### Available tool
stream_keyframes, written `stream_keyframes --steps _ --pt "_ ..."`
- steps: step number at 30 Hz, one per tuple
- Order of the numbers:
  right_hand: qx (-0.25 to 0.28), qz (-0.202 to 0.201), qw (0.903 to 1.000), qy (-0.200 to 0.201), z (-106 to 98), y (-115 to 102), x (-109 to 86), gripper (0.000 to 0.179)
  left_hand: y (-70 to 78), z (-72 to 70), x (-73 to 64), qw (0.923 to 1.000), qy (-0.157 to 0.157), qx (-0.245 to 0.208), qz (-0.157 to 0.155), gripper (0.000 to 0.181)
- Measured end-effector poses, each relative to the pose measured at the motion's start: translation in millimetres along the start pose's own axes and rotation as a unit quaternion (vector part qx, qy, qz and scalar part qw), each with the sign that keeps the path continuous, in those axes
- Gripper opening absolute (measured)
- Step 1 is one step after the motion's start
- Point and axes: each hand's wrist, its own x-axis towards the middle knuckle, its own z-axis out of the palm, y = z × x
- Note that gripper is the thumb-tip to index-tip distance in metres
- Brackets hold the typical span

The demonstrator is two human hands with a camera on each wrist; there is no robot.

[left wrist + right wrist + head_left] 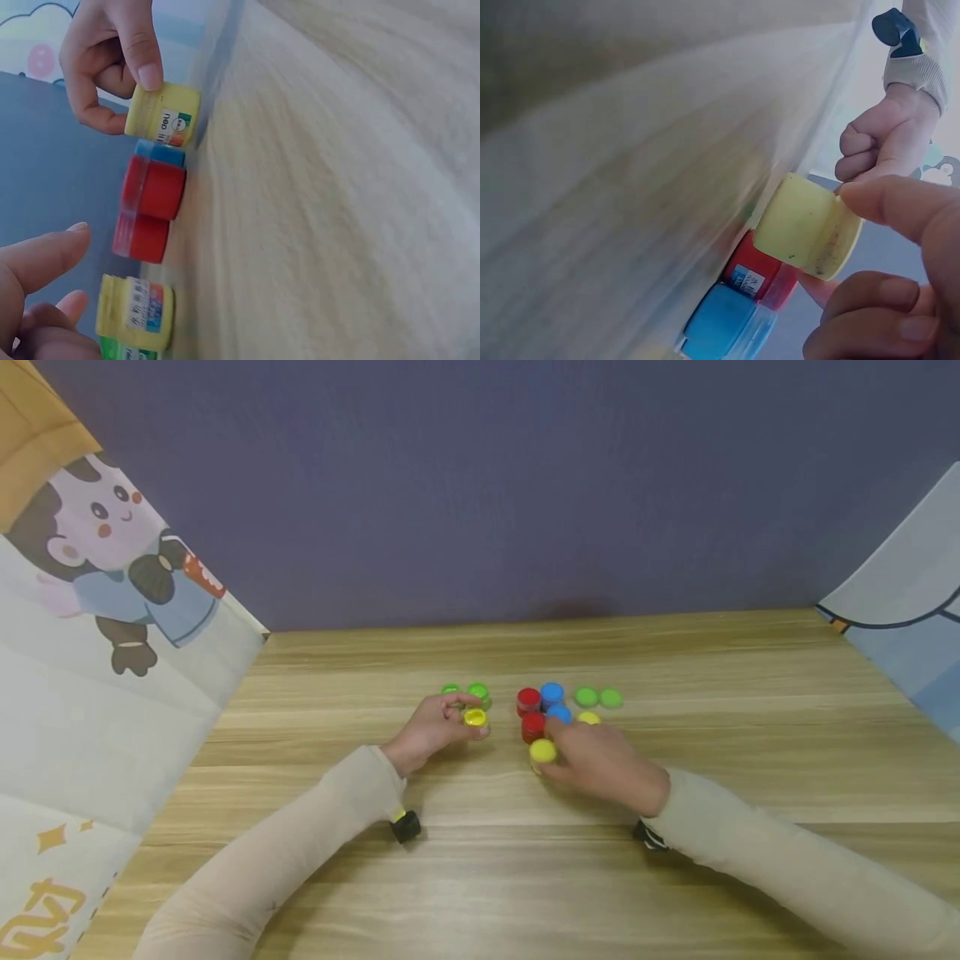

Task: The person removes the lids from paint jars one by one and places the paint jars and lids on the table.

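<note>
My right hand [603, 760] pinches a small yellow jar [543, 752] with a yellow lid on it, its thumb on one side in the right wrist view. My left hand [431, 731] is beside an uncapped yellow jar [476, 718]; in the left wrist view its fingers [45, 255] look apart from that jar, which stands on the table. Two green jars [478, 693] stand just behind it, one partly hidden by the left hand. Between the hands stand two red jars [528, 702] and two blue jars [552, 694], all lidded.
Two green lids [587, 697] lie side by side on the wooden table [495, 877], right of the blue jars. A yellow lid [588, 717] lies in front of them, partly hidden by the right hand. A dark wall panel [480, 493] rises behind the table.
</note>
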Motion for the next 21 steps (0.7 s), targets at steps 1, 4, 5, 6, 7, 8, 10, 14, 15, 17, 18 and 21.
stream_keyframes --steps 1,4,5,6,7,8,10,14,15,17,18,21 --pt "-0.001 -0.001 1.0 0.0 -1 -1 -1.3 0.028 1.3 0.2 -1.6 1.0 -0.001 0.0 0.001 0.049" --pt "-0.006 -0.01 0.9999 0.001 -2 -3 -6.3 0.029 5.5 2.3 -8.0 0.9999 -0.013 -0.001 0.004 0.048" --pt "-0.008 -0.012 0.9999 0.0 -3 -3 -7.8 0.029 6.7 3.3 -10.4 0.9998 -0.019 0.0 0.008 0.049" --pt "-0.009 -0.014 0.9999 0.0 -3 -4 -9.2 0.029 7.8 4.7 -12.8 0.9995 -0.028 -0.002 0.012 0.048" --pt "-0.013 -0.017 0.9998 0.001 -3 -5 -10.9 0.029 8.8 6.2 -15.7 0.9992 -0.038 -0.002 0.016 0.048" --pt "-0.015 -0.02 0.9997 0.002 -2 -5 -12.7 0.03 9.3 7.9 -18.4 0.9986 -0.049 -0.003 0.02 0.047" --pt "-0.018 -0.027 0.9995 0.007 -1 -7 -15.7 0.03 10.6 11.2 -24.7 0.9971 -0.071 0.001 0.027 0.046" --pt "-0.018 -0.045 0.9987 0.014 -1 -10 -22.5 0.029 11.3 17.1 -36.5 0.9921 -0.118 0.0 0.041 0.044" --pt "-0.016 -0.049 0.9985 0.017 -2 -12 -24.6 0.029 11.4 18.6 -39.3 0.9909 -0.128 0.001 0.041 0.044" --pt "-0.01 -0.055 0.9982 0.021 -3 -15 -29.5 0.029 10.8 21.7 -43.9 0.9889 -0.142 0.002 0.044 0.043" --pt "-0.005 -0.058 0.998 0.023 -4 -17 -32.1 0.029 10.3 23.5 -46.1 0.9882 -0.146 0.007 0.045 0.043" --pt "0.008 -0.06 0.998 0.019 -5 -23 -39.8 0.029 7.9 29.3 -52.0 0.9858 -0.161 0.007 0.046 0.041"
